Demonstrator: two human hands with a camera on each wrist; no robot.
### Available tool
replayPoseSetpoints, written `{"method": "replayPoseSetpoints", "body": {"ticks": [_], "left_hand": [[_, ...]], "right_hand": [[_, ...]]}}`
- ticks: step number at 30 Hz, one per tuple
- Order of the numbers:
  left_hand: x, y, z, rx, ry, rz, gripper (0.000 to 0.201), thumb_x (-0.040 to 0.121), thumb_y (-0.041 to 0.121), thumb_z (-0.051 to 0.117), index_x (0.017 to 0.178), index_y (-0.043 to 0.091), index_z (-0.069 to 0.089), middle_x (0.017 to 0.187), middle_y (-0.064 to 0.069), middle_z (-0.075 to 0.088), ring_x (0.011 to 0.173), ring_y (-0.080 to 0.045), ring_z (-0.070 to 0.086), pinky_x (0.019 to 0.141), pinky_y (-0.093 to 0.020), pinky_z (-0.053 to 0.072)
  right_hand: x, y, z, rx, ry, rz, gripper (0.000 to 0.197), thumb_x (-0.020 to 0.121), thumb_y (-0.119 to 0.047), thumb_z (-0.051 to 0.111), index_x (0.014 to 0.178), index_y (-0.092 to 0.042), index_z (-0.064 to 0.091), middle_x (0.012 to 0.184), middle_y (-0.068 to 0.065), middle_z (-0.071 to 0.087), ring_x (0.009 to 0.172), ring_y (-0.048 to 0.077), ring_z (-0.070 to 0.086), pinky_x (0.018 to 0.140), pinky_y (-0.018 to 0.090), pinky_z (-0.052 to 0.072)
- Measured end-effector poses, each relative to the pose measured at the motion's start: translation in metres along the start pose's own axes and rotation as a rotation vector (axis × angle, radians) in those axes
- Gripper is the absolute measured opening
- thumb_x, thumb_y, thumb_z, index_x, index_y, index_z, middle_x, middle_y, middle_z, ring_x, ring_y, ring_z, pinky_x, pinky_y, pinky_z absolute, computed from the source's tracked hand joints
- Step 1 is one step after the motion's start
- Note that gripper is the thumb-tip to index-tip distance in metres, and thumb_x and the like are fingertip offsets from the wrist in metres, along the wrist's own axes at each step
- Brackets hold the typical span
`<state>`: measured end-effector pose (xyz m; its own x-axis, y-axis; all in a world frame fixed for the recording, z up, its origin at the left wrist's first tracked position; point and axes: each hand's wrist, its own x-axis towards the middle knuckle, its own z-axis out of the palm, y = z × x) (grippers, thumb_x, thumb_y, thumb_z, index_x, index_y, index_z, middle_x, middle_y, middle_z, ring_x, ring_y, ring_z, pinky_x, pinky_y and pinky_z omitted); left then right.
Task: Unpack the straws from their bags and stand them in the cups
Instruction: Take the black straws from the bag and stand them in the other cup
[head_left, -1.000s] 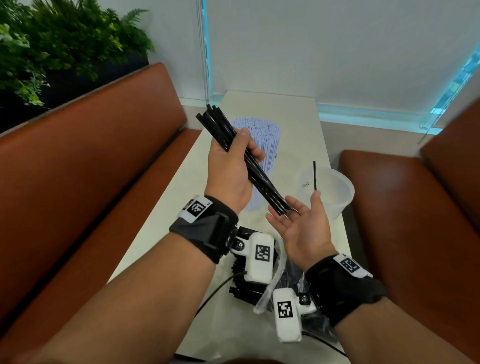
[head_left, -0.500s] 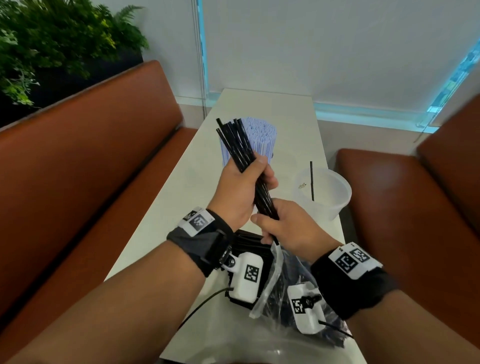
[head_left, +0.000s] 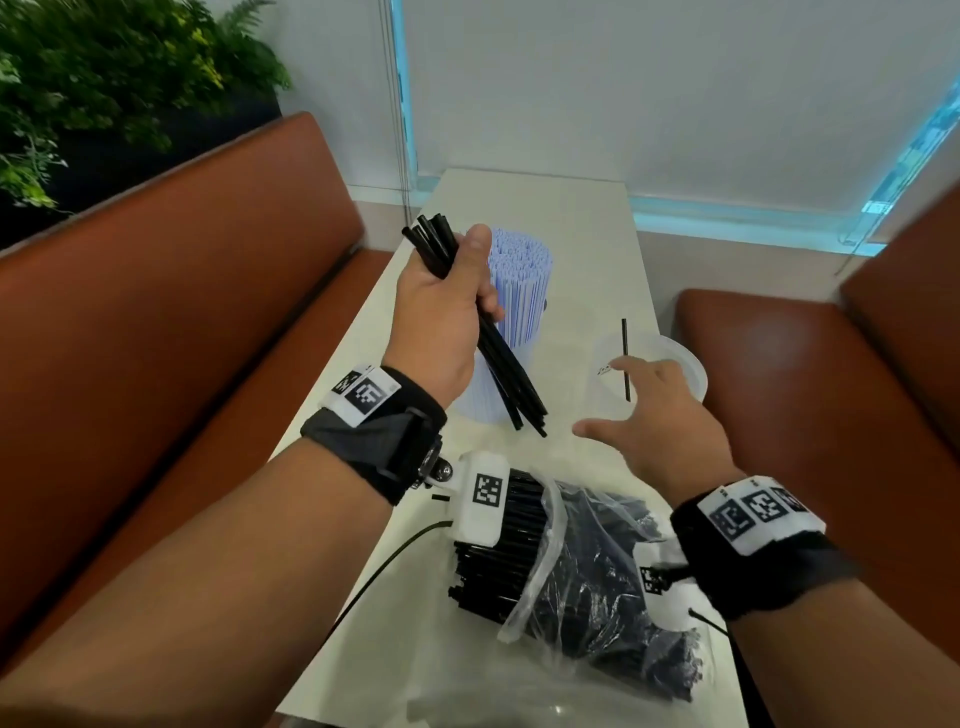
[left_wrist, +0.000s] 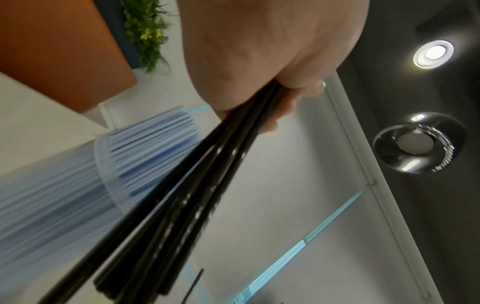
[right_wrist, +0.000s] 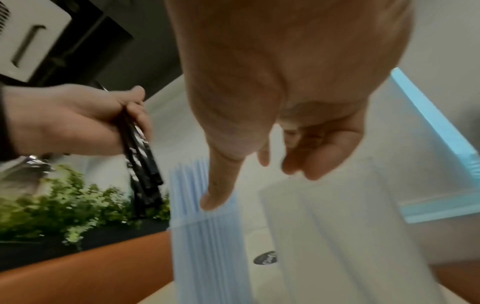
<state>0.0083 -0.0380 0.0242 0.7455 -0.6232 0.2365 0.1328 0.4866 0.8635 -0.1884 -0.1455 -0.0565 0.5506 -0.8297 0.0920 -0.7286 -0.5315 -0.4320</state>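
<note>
My left hand (head_left: 441, 306) grips a bundle of black straws (head_left: 501, 364) above the table, tips up and lower ends slanting down to the right; the same bundle (left_wrist: 182, 205) fills the left wrist view. Behind it stands a cup packed with pale blue straws (head_left: 519, 291). My right hand (head_left: 649, 410) hovers with fingers spread, holding nothing, just in front of a clear cup (head_left: 685, 364) with one black straw (head_left: 625, 358) standing in it. A clear bag of black straws (head_left: 587, 577) lies near the table's front edge.
The narrow white table (head_left: 587, 218) runs away from me between two brown leather benches (head_left: 182, 322). Green plants (head_left: 104, 78) stand behind the left bench. A white blind covers the window at the far end.
My right hand has let go of the black bundle's lower end and moved right toward the clear cup, fingers spread. My left hand keeps the bundle, now raised and farther left.
</note>
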Motion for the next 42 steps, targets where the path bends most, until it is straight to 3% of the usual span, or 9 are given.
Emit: {"method": "replayPoseSetpoints", "body": {"ticks": [7,16,20,24,29,32,36,39,42], "left_hand": [[0.017,0.004,0.011,0.095,0.013,0.124,0.016,0.091,0.028,0.067,0.083,0.038,0.059,0.059,0.006,0.050,0.051,-0.016,0.049,0.056,-0.035,0.048],[0.017,-0.036,0.052,0.167,-0.065,0.102,0.017,0.091,0.017,0.067,0.086,0.027,0.054,0.081,-0.001,0.056,0.070,-0.018,0.058,0.064,-0.023,0.052],[0.007,-0.085,0.042,0.477,-0.148,-0.045,0.017,0.092,0.019,0.070,0.094,0.020,0.053,0.085,0.006,0.058,0.074,-0.013,0.063,0.080,-0.038,0.058],[0.005,-0.100,0.028,0.771,-0.222,-0.141,0.033,0.086,0.027,0.075,0.109,0.022,0.052,0.088,0.008,0.057,0.071,-0.006,0.056,0.064,-0.018,0.045],[0.012,-0.077,0.021,0.914,-0.352,-0.091,0.069,0.086,0.028,0.076,0.143,0.018,0.039,0.133,-0.002,0.054,0.119,-0.013,0.054,0.093,-0.022,0.040],[0.007,-0.063,0.019,0.986,-0.433,0.026,0.074,0.087,0.028,0.075,0.149,0.019,0.035,0.144,-0.002,0.048,0.132,-0.010,0.046,0.097,-0.019,0.034],[-0.008,-0.044,0.012,1.071,-0.445,0.256,0.056,0.090,0.033,0.069,0.139,0.024,0.045,0.132,0.005,0.052,0.121,-0.005,0.048,0.098,-0.024,0.041],[-0.030,-0.034,-0.002,1.046,-0.396,0.427,0.022,0.089,0.036,0.062,0.109,0.027,0.058,0.098,0.012,0.057,0.088,-0.002,0.052,0.077,-0.017,0.044],[-0.053,-0.039,-0.024,1.218,-0.536,0.284,0.008,0.091,0.035,0.056,0.089,0.029,0.059,0.083,0.013,0.058,0.074,-0.005,0.055,0.068,-0.027,0.049]], "right_hand": [[0.010,0.018,0.019,-0.141,-0.136,0.044,0.023,0.099,-0.042,0.051,0.104,-0.021,0.058,0.104,0.006,0.062,0.088,0.029,0.061,0.076,0.041,0.052],[0.004,0.006,0.033,-0.083,-0.231,-0.186,0.019,0.103,-0.037,0.051,0.102,-0.019,0.056,0.093,-0.002,0.042,0.081,0.025,0.055,0.070,0.034,0.041],[0.000,0.006,0.032,-0.076,-0.237,-0.234,0.022,0.102,-0.036,0.052,0.106,-0.015,0.058,0.095,-0.001,0.043,0.084,0.027,0.056,0.071,0.036,0.041],[0.002,0.006,0.031,-0.090,-0.249,-0.234,0.026,0.103,-0.038,0.050,0.112,-0.015,0.058,0.101,0.000,0.043,0.086,0.028,0.058,0.073,0.038,0.046],[-0.001,0.004,0.026,-0.070,-0.254,-0.232,0.031,0.098,-0.026,0.051,0.129,-0.025,0.055,0.122,-0.002,0.045,0.081,0.023,0.061,0.065,0.032,0.045],[-0.014,-0.009,0.016,0.025,-0.046,-0.210,0.033,0.085,-0.029,0.049,0.117,-0.035,0.054,0.116,-0.013,0.044,0.067,0.010,0.056,0.052,0.023,0.033],[-0.038,-0.035,0.017,0.041,0.045,-0.177,0.021,0.083,-0.052,0.038,0.080,-0.033,0.046,0.067,-0.013,0.053,0.057,0.005,0.051,0.048,0.025,0.030],[-0.048,-0.038,0.037,-0.237,-0.286,-0.011,0.059,0.082,-0.081,0.024,0.074,-0.027,0.048,0.067,-0.009,0.052,0.062,0.013,0.051,0.051,0.030,0.030],[-0.050,-0.030,0.052,-0.342,-0.368,0.028,0.059,0.080,-0.084,0.037,0.072,-0.026,0.048,0.072,-0.009,0.057,0.062,0.012,0.052,0.051,0.029,0.031]]}}
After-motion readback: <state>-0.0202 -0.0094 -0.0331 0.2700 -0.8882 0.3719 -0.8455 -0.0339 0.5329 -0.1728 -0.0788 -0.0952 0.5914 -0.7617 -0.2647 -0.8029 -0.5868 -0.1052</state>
